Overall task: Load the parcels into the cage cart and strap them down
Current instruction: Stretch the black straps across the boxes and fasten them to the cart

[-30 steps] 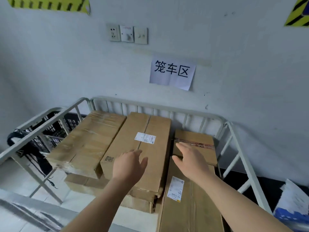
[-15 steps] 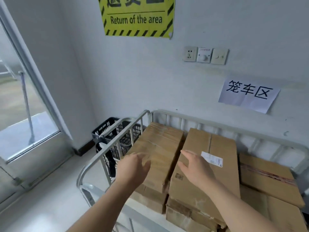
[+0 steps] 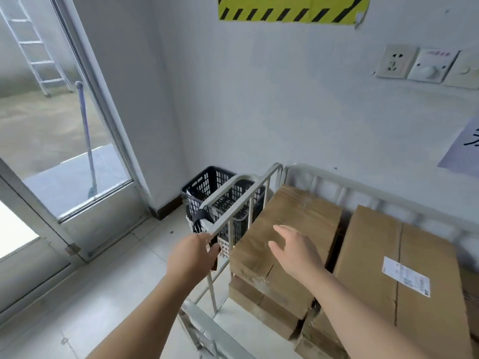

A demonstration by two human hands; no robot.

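Observation:
The white metal cage cart (image 3: 234,208) stands against the wall with cardboard parcels stacked in it. A tape-wrapped parcel (image 3: 298,216) lies at its left, and a longer parcel with a white label (image 3: 388,268) lies to its right. A black strap (image 3: 201,216) hangs over the cart's left rail. My left hand (image 3: 193,257) is at that rail just below the strap, fingers loosely curved, holding nothing I can see. My right hand (image 3: 295,251) hovers open above the tape-wrapped parcel.
A black plastic basket (image 3: 204,187) sits in the corner behind the cart's left rail. A glass door (image 3: 77,151) is at the left, with a mop and ladder outside. A yellow hazard sign (image 3: 293,9) and wall sockets (image 3: 425,66) hang above.
My view has swung left from the right-hand parcels to the cart's left rail. Both hands moved left; the left hand now reaches the rail by the strap.

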